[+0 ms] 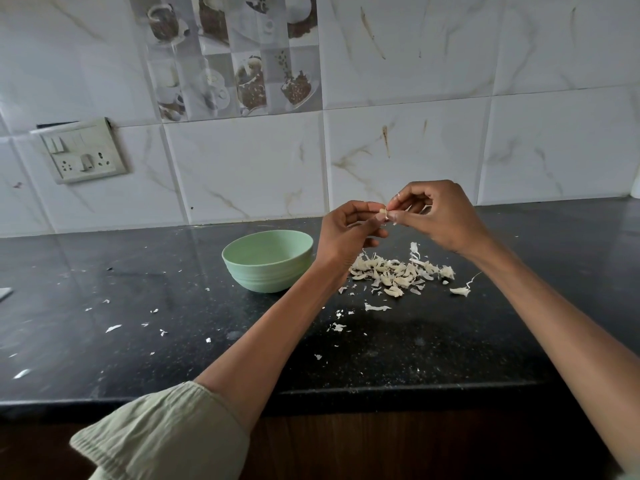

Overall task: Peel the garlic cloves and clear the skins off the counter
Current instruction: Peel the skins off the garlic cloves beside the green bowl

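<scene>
Head: hands raised (pinching clove)

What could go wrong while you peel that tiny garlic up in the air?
The garlic clove is pinched only between the fingers of the left hand and right hand, above the counter rather than the green bowl, so it might slip and drop into the pile of skins. Light skins already lie scattered leftward; more could drift off the counter's edge.
</scene>
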Demonstrator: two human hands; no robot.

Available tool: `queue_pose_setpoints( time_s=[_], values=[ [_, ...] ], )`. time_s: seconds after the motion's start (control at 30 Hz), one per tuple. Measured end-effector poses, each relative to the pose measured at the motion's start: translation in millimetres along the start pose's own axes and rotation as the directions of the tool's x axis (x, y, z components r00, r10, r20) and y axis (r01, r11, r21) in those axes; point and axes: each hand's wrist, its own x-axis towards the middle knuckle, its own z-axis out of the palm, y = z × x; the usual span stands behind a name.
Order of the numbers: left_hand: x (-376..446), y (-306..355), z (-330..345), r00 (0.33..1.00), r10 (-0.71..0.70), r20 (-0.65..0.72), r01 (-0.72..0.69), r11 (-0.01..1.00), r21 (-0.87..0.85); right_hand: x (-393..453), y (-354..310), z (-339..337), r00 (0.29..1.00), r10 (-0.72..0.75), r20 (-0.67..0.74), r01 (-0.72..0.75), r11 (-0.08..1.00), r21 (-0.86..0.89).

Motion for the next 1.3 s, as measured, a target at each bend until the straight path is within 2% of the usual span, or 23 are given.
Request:
queue_pose_setpoints(
  time_s=[0.3,0.6,0.83,1.1,1.2,1.3],
  values=[
    [-4.4,3.8,0.3,0.983,0.186,0.012,-0.18,0.935,0.307,-2.8,-1.0,-2.0,1.0,0.011,0.023,-0.01,1.0,-0.015],
    [-5.7,6.5,2.6,0.975,0.221,0.019,-0.21,0.894,0.395,-3.0,-0.2,-1.3,1.0,0.009,0.03,-0.007,0.998,-0.056],
    [-5.2,6.9,3.3,0.982,0.189,0.023,-0.187,0.936,0.298,-3.2,-0.9,1.8,0.999,0.004,0.04,-0.003,0.999,-0.048],
    [-1.9,5.2,3.8,0.999,0.043,-0.009,-0.042,0.998,0.047,-2.1,-3.6,1.9,1.0,-0.014,-0.004,0.013,1.0,-0.019],
    [-0.4,4.6,3.1,1.0,0.004,-0.012,-0.005,1.0,-0.011,-1.3,-4.1,-0.1,1.0,-0.001,-0.005,0.001,0.999,0.037],
    [-0.2,4.9,1.6,1.0,-0.011,-0.002,0.011,0.999,-0.033,-1.5,-5.3,-1.2,1.0,-0.002,0.008,0.002,1.0,0.014]
  ],
)
